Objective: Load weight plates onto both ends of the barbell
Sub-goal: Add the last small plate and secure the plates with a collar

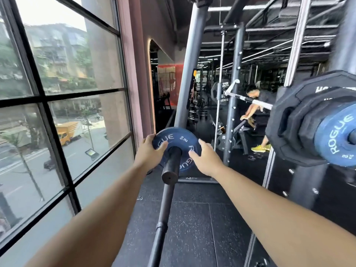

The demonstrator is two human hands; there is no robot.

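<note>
Item under loading: a blue weight plate (176, 140), round, marked "ROGUE" and "2 KG" in pale raised letters. It is threaded on the barbell sleeve (171, 166) at centre frame, beside the window (57, 97) on the left. The sleeve is dark and matte. Its flat end face points toward the camera and stands out well in front of the plate.

Left hand (149, 151): clamped on the plate's left rim, thumb laid over the face, fingers wrapped out of sight behind the edge.

Right hand (205, 158): fingers nearly straight and slightly spread against the plate's right rim, thumb resting on the face. Whether the fingertips hook behind the rim cannot be told.

The hands are apart, one on each side of the sleeve.

At the right edge, near, a second blue Rogue plate (336, 135) sits against a black many-sided plate (292, 122). Grey rack uprights (189, 74) stand beyond, on black rubber flooring (192, 228). A person (258, 112) is far off.
</note>
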